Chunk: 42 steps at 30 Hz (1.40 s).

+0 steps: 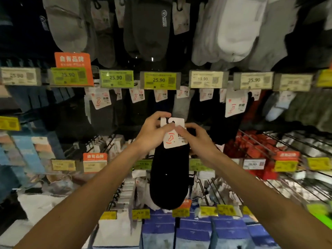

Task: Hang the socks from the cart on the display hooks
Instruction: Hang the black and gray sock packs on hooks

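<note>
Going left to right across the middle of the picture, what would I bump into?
yellow price tag → left hand → white card on the black socks → right hand → red socks

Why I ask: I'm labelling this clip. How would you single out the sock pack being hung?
Find the upper price-tag rail and drop below its middle 25.90 tag. There the left hand and right hand pinch the white header card of a black sock pack. It alone is held in hands, out in front of the hanging packs.
</note>
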Available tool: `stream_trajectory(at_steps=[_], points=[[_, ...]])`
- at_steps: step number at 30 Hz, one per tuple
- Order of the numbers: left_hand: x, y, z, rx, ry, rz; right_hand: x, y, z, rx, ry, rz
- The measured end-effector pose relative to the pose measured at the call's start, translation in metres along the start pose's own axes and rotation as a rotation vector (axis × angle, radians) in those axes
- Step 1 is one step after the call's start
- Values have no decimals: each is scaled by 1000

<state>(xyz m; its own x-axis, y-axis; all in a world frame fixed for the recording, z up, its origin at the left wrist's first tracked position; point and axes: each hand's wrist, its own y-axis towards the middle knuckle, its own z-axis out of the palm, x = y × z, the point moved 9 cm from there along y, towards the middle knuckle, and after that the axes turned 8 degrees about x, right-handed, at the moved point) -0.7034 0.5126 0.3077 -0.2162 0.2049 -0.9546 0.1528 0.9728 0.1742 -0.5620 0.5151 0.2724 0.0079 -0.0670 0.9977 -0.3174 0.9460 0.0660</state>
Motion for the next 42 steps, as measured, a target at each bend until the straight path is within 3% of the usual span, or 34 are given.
stream_trajectory(at_steps=[5,11,15,21,34,42], points=[[-14,17,61,106,10,55,-1,-32,-56,-106,0,28],[-28,44,151,313,105,68,11,-62,-140,-186,-114,-102],[-49,65,203,325,317,156,12,-74,-201,-235,-145,-137],[-78,79,270,328,331,203,25,-73,-273,-233,-185,-234],[-131,80,284,-56,233,503,63,-62,-319,-66,-309,-433],[-143,86,270,-224,337,483,85,-42,-310,-103,-324,-539]])
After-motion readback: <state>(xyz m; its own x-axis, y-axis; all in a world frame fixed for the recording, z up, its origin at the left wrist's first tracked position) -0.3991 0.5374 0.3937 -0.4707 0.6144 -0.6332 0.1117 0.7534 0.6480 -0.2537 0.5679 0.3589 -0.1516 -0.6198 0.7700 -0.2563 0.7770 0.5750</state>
